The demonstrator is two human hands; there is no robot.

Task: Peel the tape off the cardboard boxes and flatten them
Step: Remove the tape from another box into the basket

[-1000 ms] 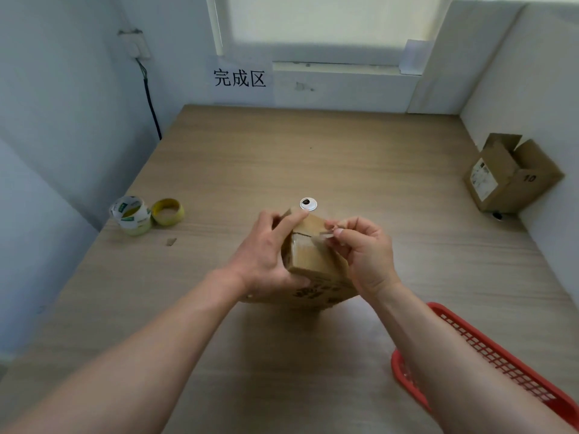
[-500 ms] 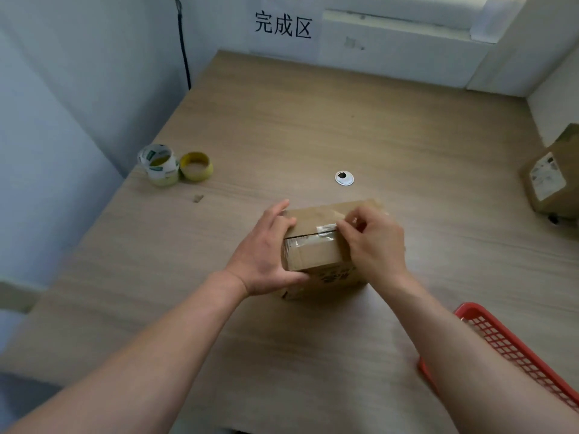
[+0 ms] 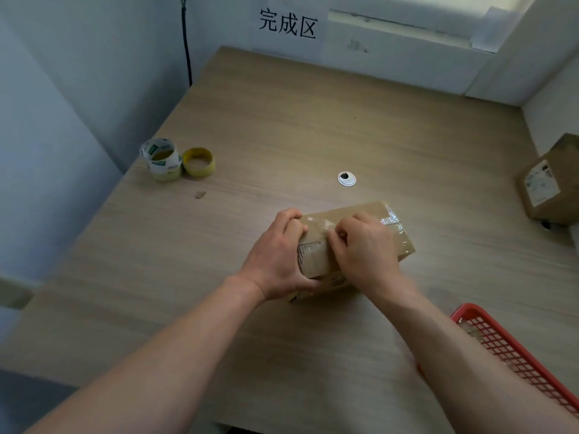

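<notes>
A small taped cardboard box (image 3: 395,238) lies on the wooden table (image 3: 282,126) in front of me. Clear tape (image 3: 390,220) runs along its top and shows shiny at the right end. My left hand (image 3: 279,261) grips the box's left end, fingers curled over the top edge. My right hand (image 3: 365,249) rests on top of the box with curled fingers, its fingertips pinching at the tape near the left end. Much of the box's top is hidden under both hands.
Two tape rolls (image 3: 163,159) (image 3: 199,161) stand at the table's left edge. Another cardboard box (image 3: 546,186) sits by the right wall. A red mesh basket (image 3: 513,352) is at the near right. A white cable grommet (image 3: 346,178) lies beyond the box.
The box has come down from a tilted, lifted pose to lie flat on the table. My right hand's fingers have slid left along the tape. The view has tipped downward.
</notes>
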